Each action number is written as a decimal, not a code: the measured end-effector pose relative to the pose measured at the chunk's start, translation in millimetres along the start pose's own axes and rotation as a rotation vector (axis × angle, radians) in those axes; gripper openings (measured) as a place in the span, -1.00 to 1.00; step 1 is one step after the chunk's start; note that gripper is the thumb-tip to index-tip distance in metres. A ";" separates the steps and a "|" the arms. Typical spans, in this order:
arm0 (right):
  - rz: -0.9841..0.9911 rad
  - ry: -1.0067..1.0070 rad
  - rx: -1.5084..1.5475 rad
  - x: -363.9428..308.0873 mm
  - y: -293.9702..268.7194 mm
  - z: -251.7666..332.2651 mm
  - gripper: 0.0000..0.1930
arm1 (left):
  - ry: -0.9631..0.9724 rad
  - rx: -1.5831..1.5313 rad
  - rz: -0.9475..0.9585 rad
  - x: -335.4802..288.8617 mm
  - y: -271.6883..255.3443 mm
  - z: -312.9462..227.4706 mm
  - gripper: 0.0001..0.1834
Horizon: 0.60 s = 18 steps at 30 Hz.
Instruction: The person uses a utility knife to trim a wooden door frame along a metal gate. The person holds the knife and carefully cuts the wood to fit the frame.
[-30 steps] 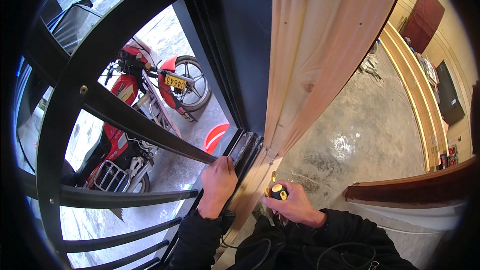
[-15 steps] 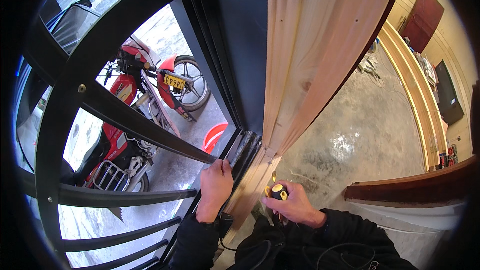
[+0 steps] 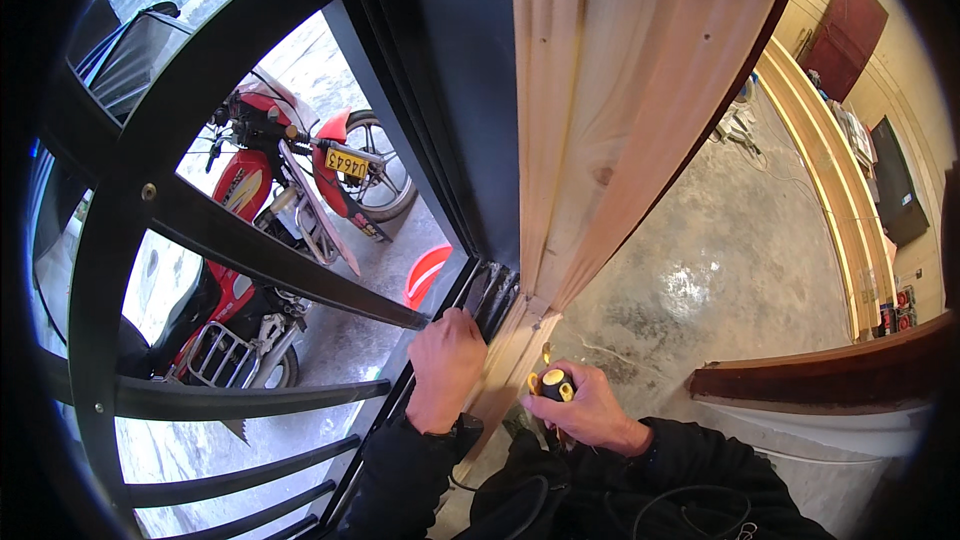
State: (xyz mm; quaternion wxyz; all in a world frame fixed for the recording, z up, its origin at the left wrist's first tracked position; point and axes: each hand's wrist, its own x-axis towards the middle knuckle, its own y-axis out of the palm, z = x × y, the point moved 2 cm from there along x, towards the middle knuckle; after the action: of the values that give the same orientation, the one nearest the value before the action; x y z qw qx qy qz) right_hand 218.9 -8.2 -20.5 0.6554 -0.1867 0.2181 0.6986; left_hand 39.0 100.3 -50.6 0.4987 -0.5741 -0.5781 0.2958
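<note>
My left hand (image 3: pixel 447 365) rests with curled fingers at the dark metal window frame (image 3: pixel 497 285), where the frame's lower corner meets the wooden trim. Anything in those fingers is hidden. Just right of the wooden sill (image 3: pixel 508 350), my right hand (image 3: pixel 595 410) is closed around a black-and-yellow hand tool (image 3: pixel 557 385) with a rounded end. Its exact kind does not show. Tall pale wooden trim (image 3: pixel 610 110) rises above both hands.
Black metal bars (image 3: pixel 290 250) curve across the left side. Beyond them stand a red motorcycle (image 3: pixel 240 280) and a red-orange curved object (image 3: pixel 427 275). At right are long wooden boards (image 3: pixel 830 170) and a dark brown wooden edge (image 3: pixel 810 380).
My left hand has moved a little right along the frame, and its fingers are turned further over. The right hand keeps the black-and-yellow hand tool in almost the same place.
</note>
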 end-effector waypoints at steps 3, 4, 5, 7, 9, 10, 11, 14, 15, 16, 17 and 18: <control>-0.020 -0.043 -0.040 -0.9 -2.4 3.3 -0.75 | 0.038 -0.020 -0.025 4.5 1.6 0.6 -0.71; -0.024 -0.040 -0.030 -1.4 -2.7 3.4 -0.75 | 0.058 -0.026 -0.052 4.6 0.6 1.1 -0.70; -0.026 -0.037 -0.021 -1.6 -2.9 3.3 -0.75 | 0.069 -0.042 -0.045 5.4 -0.4 2.7 -0.70; -0.023 -0.046 -0.012 -0.6 -2.2 2.6 -0.74 | 0.103 -0.067 -0.066 6.8 -3.0 4.5 -0.70; -0.013 -0.038 -0.012 1.3 -0.3 0.5 -0.70 | 0.079 -0.067 -0.040 6.1 -3.4 4.5 -0.70; -0.017 -0.070 -0.010 1.7 0.3 0.2 -0.71 | 0.064 -0.065 -0.027 6.1 -3.5 4.5 -0.70; -0.020 -0.075 -0.006 2.2 0.8 -0.7 -0.71 | 0.055 -0.057 -0.011 6.5 -3.1 4.3 -0.70; -0.027 -0.087 0.006 2.8 0.9 -2.1 -0.71 | 0.042 -0.038 0.020 8.3 -1.7 4.3 -0.70; -0.027 -0.075 0.016 2.8 1.0 -2.5 -0.71 | 0.047 -0.034 0.019 8.9 -1.4 4.5 -0.70; -0.028 -0.086 0.013 3.0 1.5 -2.3 -0.71 | 0.052 -0.029 0.017 9.3 -1.1 5.1 -0.70; -0.028 -0.081 0.016 3.4 2.0 -2.3 -0.71 | 0.057 -0.036 0.022 9.7 -0.9 6.1 -0.70; -0.025 -0.055 0.025 3.9 2.3 -2.7 -0.71 | 0.063 -0.043 0.027 10.1 -0.8 7.5 -0.70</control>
State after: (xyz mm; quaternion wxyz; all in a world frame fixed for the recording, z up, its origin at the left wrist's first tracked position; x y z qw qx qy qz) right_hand 216.3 -6.5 -24.7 0.6721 -0.1619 0.2063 0.6925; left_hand 33.4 111.6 -49.9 0.5001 -0.6016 -0.5604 0.2719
